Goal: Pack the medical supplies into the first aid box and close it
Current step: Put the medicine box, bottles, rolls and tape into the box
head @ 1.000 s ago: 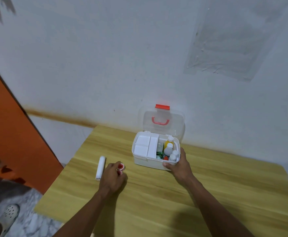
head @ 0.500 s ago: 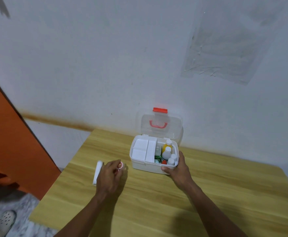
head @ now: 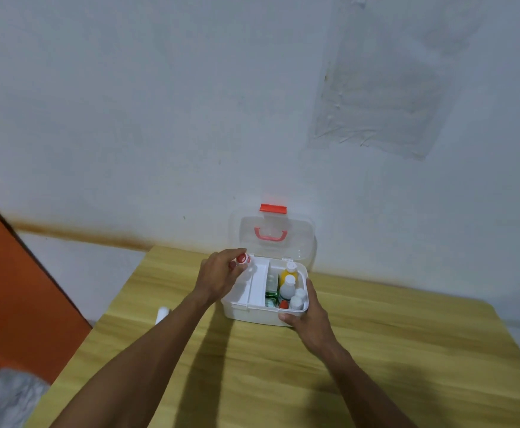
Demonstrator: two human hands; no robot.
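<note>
The white first aid box (head: 254,316) stands open on the wooden table, its clear lid (head: 272,237) with a red handle and latch leaning back toward the wall. Inside on the right are a yellow bottle (head: 289,271), several white bottles (head: 288,288) and a green pack (head: 271,293); a white tray (head: 257,287) fills the left side. My left hand (head: 218,278) hovers over the tray's left end, shut on small red-and-white tape rolls (head: 242,259). My right hand (head: 309,319) grips the box's front right corner. A white roll (head: 162,315) lies on the table, partly hidden by my left forearm.
The table (head: 406,366) stands against a white wall, with its left edge near an orange panel (head: 15,273). Grey floor shows at the lower left.
My left hand has lifted the small red-and-white rolls off the table and carried them right, over the box's tray. The right hand has stayed on the box corner.
</note>
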